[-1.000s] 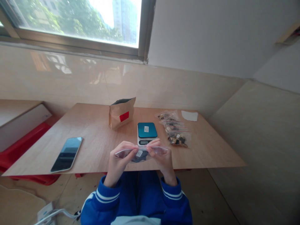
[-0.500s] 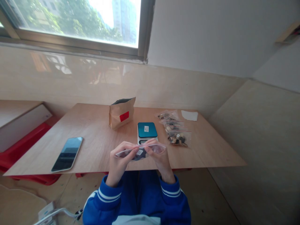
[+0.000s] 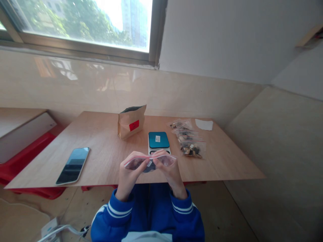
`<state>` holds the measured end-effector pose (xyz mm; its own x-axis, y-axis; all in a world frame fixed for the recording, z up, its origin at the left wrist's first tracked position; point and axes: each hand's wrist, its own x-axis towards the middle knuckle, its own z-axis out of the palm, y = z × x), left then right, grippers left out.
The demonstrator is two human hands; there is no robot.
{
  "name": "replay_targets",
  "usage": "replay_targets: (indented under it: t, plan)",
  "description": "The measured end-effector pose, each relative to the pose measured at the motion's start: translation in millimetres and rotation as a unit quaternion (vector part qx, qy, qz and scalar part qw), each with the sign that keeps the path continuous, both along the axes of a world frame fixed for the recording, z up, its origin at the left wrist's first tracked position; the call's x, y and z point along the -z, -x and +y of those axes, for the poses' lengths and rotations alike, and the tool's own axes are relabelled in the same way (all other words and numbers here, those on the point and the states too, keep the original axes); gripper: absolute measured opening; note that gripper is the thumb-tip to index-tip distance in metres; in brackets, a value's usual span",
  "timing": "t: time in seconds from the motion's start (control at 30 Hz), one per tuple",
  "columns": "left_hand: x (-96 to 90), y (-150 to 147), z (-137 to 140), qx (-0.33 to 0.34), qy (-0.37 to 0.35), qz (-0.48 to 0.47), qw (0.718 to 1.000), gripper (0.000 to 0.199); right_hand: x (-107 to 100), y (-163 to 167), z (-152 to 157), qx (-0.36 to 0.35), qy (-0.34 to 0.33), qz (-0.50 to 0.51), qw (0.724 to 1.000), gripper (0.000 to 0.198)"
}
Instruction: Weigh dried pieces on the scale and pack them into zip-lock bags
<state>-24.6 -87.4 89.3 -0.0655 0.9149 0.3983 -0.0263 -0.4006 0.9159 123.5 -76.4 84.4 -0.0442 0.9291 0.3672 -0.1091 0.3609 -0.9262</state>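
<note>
On the left of the wooden table (image 3: 101,158) the phone (image 3: 73,165) lies where it did a second ago, and the left hand (image 3: 130,174) pinches the left end of the clear zip bag (image 3: 150,161) above the table's near edge. The bag's top edge, flat a moment earlier, now bows upward (its pink strip arches), with dark contents hanging below. The right hand (image 3: 170,171) grips the bag's other end, having drawn slightly nearer the left hand, while the teal scale (image 3: 158,141) and the filled bags (image 3: 190,141) sit unmoved beyond.

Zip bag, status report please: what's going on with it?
Both hands, left and right, pinch the zip bag at its top. Dark bits inside. Scale just beyond, not touching.
</note>
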Motion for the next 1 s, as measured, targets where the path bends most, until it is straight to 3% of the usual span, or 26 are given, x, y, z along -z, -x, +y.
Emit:
replay_targets:
  t: [0.23, 0.43, 0.53, 0.63, 0.77, 0.87, 0.93, 1.0]
  plan:
    - [6.6, -5.7, -0.7, -0.008, 0.002, -0.010, 1.000, 0.010, -1.6, 5.5, -2.9, 0.049, 0.007, 0.010, 0.999, 0.014]
    - [14.3, -15.6, 0.3, -0.033, 0.080, -0.017, 0.996, 0.021, 3.9, 8.6, -0.7, 0.109, 0.046, -0.002, 0.993, 0.018]
    - [20.2, -11.2, 8.9, 0.013, 0.142, 0.000, 0.990, 0.034, 16.7, -14.2, 9.2, 0.128, 0.091, 0.000, 0.988, 0.026]
    - [31.0, 7.0, 18.4, 0.019, 0.190, -0.019, 0.981, 0.050, 36.9, -68.0, 24.3, 0.219, 0.117, -0.001, 0.969, 0.046]
    - [54.2, 41.1, 25.7, -0.010, 0.211, 0.026, 0.977, 0.052, 71.5, -162.1, 46.2, 0.365, 0.147, -0.066, 0.917, 0.085]
    - [77.2, 59.6, 27.6, -0.042, 0.225, 0.059, 0.972, 0.056, 94.2, -209.4, 55.6, 0.439, 0.140, -0.250, 0.851, 0.096]
    - [93.9, 67.3, 28.3, -0.059, 0.237, 0.071, 0.967, 0.060, 105.6, -219.8, 56.1, 0.490, 0.085, -0.364, 0.787, 0.092]
    - [110.2, 73.8, 29.2, -0.079, 0.240, 0.081, 0.964, 0.064, 116.4, -216.7, 52.7, 0.522, 0.017, -0.422, 0.741, 0.078]
